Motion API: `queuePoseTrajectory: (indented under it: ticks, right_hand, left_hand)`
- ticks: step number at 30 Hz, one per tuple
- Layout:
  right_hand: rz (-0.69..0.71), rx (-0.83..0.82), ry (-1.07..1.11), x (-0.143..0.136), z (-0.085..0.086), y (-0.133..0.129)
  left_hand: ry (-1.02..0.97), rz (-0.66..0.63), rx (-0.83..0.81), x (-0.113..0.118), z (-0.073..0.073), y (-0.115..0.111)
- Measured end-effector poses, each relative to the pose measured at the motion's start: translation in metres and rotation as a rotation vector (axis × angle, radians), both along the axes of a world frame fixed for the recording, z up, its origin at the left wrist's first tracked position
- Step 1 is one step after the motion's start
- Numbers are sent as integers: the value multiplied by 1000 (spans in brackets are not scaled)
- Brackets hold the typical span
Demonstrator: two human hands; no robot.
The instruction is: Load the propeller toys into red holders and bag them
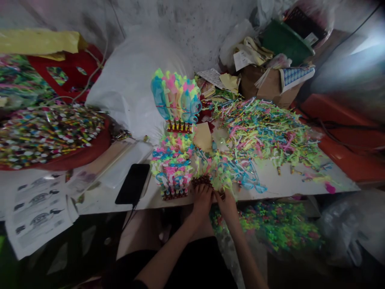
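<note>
My left hand point(203, 197) rests at the table's front edge, its fingers bent over a dark red patterned card holder point(202, 180). Close beside it, my right hand point(227, 202) pinches the end of a small plastic stick toy; dim light blurs its details. Just beyond the fingers lies a loose bunch of yellow-green and clear plastic toys point(223, 174). To the left stand filled holders of pink, blue and yellow toys point(173, 172), stacked in rows. Behind these, another filled holder point(177, 100) stands upright with its toys fanned out.
A heap of coloured stick toys point(267, 128) covers the table's right side. A black phone point(132, 184) with a cable and printed sheets point(39, 208) lie left. A red basin point(102, 144) holds many short sticks. Behind are a white sack point(132, 80) and a cardboard box point(251, 82).
</note>
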State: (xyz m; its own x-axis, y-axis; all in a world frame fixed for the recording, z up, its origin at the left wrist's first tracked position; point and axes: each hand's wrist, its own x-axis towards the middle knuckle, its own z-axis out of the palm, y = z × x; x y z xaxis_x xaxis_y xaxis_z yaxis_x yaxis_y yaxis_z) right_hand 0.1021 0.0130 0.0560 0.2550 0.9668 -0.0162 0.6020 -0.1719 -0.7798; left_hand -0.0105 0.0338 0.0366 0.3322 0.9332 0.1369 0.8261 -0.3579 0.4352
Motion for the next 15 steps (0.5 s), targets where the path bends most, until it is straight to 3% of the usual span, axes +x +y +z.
queuePoseTrajectory:
  ticks: [8,15]
  right_hand:
    - [-32,50,275,-6,-15,10]
    - [-36,95,288,-3,-21,14]
  left_hand:
    - [72,4,3,0,1,6]
    - [34,-28,56,-15,-15,-11]
